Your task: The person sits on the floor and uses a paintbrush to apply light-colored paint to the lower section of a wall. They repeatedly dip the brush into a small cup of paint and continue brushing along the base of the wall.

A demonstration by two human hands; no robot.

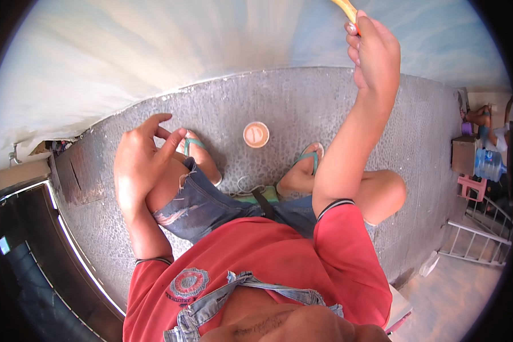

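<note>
My right hand (374, 51) is raised at the upper right, its fingers closed on a thin yellow handle (346, 9), seen against the pale painted wall (239, 42). The handle's far end is cut off by the picture's top edge, so the kind of tool cannot be told. At the left, my left hand (143, 158) hovers over my knee with its fingers apart and nothing in them. A small round tub of orange-brown content (256, 134) stands on the pebbled grey floor (299, 102) between my feet.
A dark doorway (30, 239) lies at the lower left, and a metal tap (14, 154) juts out above it. At the right are a cardboard box (463, 154), a large water bottle (488, 163), a pink stool (471, 188), a metal railing (479, 243) and another person's legs (481, 117).
</note>
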